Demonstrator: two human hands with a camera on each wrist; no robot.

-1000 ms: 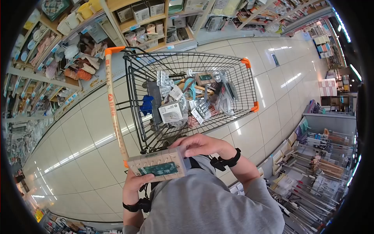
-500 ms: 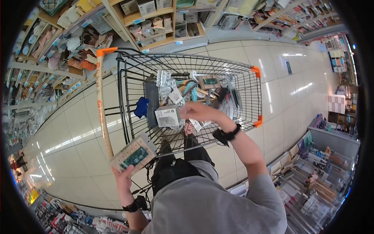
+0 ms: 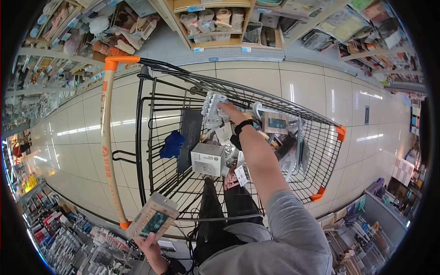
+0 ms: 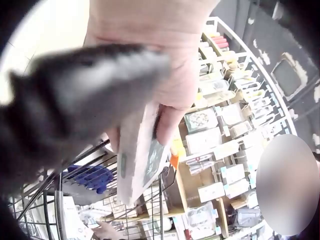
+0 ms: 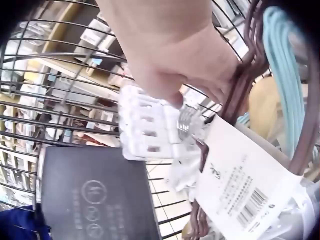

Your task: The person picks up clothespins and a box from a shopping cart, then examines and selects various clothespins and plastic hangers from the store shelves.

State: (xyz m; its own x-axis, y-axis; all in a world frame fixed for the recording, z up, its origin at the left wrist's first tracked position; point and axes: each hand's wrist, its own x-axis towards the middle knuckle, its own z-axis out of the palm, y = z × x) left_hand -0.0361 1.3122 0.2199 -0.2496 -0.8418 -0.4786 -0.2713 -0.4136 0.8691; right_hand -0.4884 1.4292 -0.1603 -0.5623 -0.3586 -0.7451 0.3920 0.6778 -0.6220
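My left hand (image 3: 150,250) holds a flat see-through box (image 3: 153,217) with a green label and pale wooden pieces, outside the cart by its handle. In the left wrist view the thumb lies along one face of the box (image 4: 145,155). My right hand (image 3: 233,113) reaches into the cart and grips a white slotted plastic item (image 5: 147,130) near its edge; its fingertips are partly hidden. Metal coils (image 5: 185,122) show beside the thumb. Close by are brown hangers (image 5: 244,87) with a white tag (image 5: 240,175) and turquoise hangers (image 5: 282,75).
The wire shopping cart (image 3: 142,114) also holds a white carton (image 3: 208,160), a dark flat box (image 3: 188,137), blue cloth (image 3: 172,144) and a second wooden-piece box (image 3: 275,123). Stocked shelves (image 3: 215,43) line the aisle; tiled floor (image 3: 256,75) runs between.
My right hand has left the box in my left hand and moved forward past the white carton to the white slotted item. The left hand has moved down and left with the box.
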